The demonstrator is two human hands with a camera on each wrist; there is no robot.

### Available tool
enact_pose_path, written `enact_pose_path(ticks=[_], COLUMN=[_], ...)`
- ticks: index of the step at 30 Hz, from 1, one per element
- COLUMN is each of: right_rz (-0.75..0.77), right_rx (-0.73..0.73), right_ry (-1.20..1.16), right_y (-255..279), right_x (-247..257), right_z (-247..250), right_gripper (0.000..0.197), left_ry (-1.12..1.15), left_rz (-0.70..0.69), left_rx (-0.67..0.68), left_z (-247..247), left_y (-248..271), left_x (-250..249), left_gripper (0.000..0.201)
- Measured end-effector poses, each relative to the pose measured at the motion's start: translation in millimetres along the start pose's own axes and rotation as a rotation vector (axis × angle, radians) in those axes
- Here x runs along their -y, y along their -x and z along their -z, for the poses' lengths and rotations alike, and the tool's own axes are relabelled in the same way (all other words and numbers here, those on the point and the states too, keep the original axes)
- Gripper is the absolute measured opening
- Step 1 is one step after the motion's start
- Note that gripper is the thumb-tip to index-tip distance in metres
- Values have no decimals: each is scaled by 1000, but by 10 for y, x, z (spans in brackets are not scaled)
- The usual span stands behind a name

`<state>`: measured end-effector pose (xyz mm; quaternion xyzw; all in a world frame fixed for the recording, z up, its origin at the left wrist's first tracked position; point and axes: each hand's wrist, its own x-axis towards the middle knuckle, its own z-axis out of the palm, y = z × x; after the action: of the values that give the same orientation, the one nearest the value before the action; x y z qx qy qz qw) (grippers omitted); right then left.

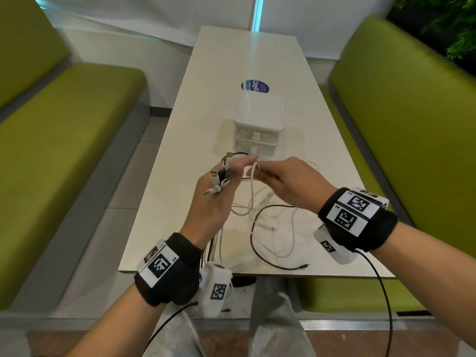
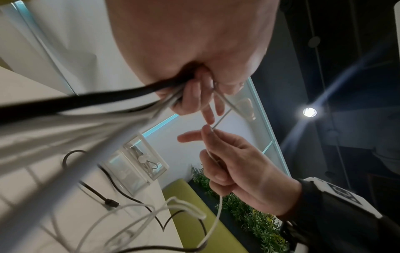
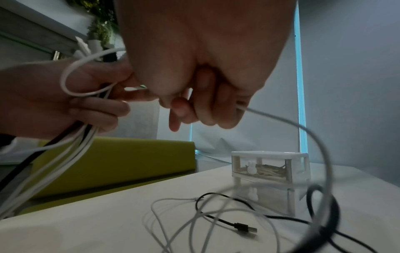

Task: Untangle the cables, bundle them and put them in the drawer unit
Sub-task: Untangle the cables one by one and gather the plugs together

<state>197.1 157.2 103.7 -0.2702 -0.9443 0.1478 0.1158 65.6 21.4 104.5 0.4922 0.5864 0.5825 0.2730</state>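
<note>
My left hand (image 1: 223,191) is raised over the white table (image 1: 180,176) and grips a bundle of black and white cables (image 2: 103,106). Their plugs (image 1: 219,179) stick up past its fingers. My right hand (image 1: 278,179) meets it and pinches one white cable (image 1: 253,176) that loops down to the loose cables (image 1: 273,228) lying on the table. In the right wrist view that white cable (image 3: 281,119) leaves my curled right fingers (image 3: 207,113) and arcs down. The white two-drawer unit (image 1: 260,124) stands just behind the hands, with both drawers closed.
A black cable (image 1: 257,243) with a USB plug (image 3: 244,228) curls near the table's front edge. A round blue sticker (image 1: 255,86) lies behind the drawer unit. Green benches (image 1: 64,124) flank the table on both sides; the right one (image 1: 401,124) stands close.
</note>
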Motion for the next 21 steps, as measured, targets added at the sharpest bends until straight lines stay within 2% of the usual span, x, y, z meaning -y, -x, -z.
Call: enact_pose_path(ticks=[2, 6, 8, 10, 12, 17, 21], right_rz=[-15, 4, 19, 2, -48, -193, -320], right_rx=[36, 87, 134, 155, 169, 237, 232], right_ry=[7, -131, -140, -134, -98, -2, 99], right_y=[-13, 0, 3, -2, 5, 69, 42], right_x=[-10, -22, -35, -58, -123, -396, -470], right_z=[3, -35, -69, -79, -56, 13, 42], right_gripper=[37, 27, 28, 39, 46, 36, 40], left_ry=[16, 107, 157, 205, 195, 279, 253], left_rz=[-29, -49, -38, -34, -25, 16, -4], left_rx=[27, 87, 112, 111, 54, -121, -122], left_z=[-4, -41, -79, -76, -24, 198, 254], left_y=[5, -16, -27, -22, -14, 13, 28], left_x=[-6, 21, 23, 27, 30, 23, 24], left_gripper=[37, 33, 31, 22, 27, 30, 35])
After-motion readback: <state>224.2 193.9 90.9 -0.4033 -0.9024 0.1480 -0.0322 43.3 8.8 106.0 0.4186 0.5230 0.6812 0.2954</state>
